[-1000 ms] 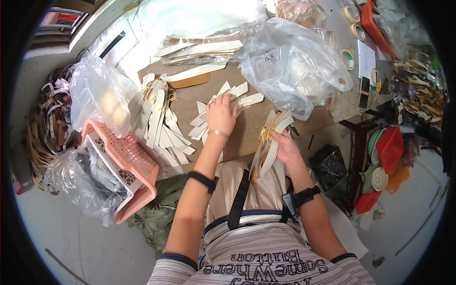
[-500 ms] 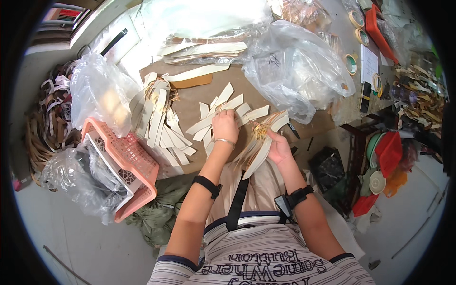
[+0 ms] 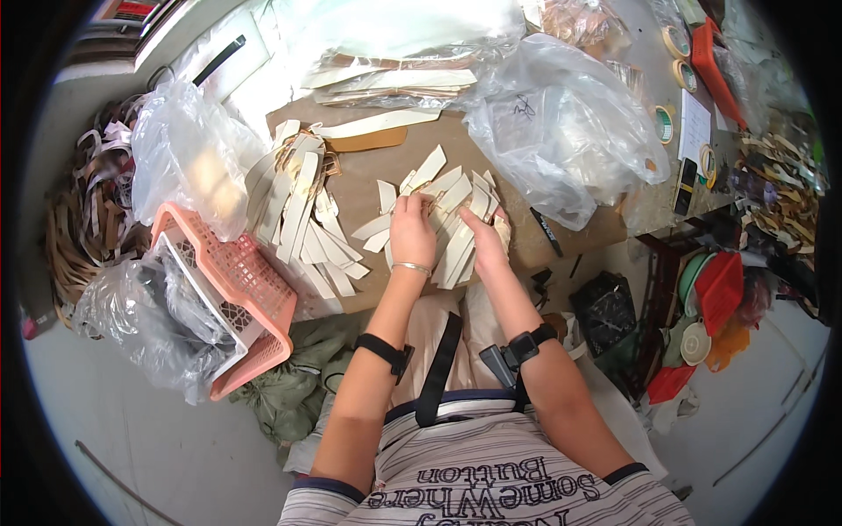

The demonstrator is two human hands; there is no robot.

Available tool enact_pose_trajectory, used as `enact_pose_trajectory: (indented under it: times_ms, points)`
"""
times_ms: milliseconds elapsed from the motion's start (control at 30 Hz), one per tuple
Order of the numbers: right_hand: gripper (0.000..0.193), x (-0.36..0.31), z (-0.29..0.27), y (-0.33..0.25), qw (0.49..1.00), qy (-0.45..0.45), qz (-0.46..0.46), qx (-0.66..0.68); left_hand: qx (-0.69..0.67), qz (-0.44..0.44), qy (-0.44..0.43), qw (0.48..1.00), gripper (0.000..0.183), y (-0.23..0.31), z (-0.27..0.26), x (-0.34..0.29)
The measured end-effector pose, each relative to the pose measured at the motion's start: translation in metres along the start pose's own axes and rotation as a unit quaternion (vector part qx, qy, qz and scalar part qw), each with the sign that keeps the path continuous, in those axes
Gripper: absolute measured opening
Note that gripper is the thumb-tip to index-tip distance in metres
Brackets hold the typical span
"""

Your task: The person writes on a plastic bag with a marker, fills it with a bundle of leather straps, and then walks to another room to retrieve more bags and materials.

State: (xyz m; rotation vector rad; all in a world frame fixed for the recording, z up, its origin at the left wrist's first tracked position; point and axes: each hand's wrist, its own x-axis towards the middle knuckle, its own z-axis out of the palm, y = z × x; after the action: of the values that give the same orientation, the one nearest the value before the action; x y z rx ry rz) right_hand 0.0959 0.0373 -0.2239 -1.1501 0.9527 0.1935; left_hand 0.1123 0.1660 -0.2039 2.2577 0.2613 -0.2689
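My right hand (image 3: 488,244) is closed around the right side of a fanned bundle of cream straps (image 3: 453,250), its thumb lying on top and its fingers mostly hidden. Against the left edge of the bundle, my left hand (image 3: 412,230) has its fingers curled over cream strap ends, with the tips partly hidden. More cream straps (image 3: 430,167) fan out beyond both hands on the brown work surface (image 3: 368,180). Further left lies a larger heap of similar straps (image 3: 303,206), with gold-coloured bits among them.
A pink plastic basket (image 3: 250,272) stands at the left, with a clear plastic bag (image 3: 189,167) behind it. Another clear bag (image 3: 570,131) lies at the right, beside a black marker (image 3: 545,231). Stacked strips (image 3: 395,83) lie at the back. Tape rolls (image 3: 675,42) and a phone (image 3: 685,186) are far right.
My right hand has moved left and turned, bringing its strap bundle from above my lap onto the work surface beside my left hand. My left hand has stayed nearly in place.
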Motion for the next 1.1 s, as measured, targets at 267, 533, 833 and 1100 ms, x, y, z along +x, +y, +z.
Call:
enact_pose_trajectory:
  times_ms: [267, 533, 833, 1100]
  points:
    - [0.064, -0.01, -0.027, -0.035, 0.997, -0.016, -0.078, -0.009, 0.113, -0.025, -0.02, 0.993, 0.03, 0.002, 0.002, 0.0]
    - [0.048, -0.04, -0.076, -0.079, 0.919, -0.326, 0.173, 0.137, 0.061, -0.057, -0.034, 0.996, 0.018, 0.01, -0.012, -0.009]
    - [0.058, -0.067, -0.085, -0.063, 0.909, -0.31, 0.18, 0.214, -0.332, -0.303, 0.022, 0.893, 0.021, -0.012, -0.015, -0.068]
    - [0.059, -0.062, -0.123, -0.052, 0.956, -0.221, 0.157, 0.111, -0.296, -0.139, -0.268, 0.906, 0.017, 0.031, -0.016, -0.083]
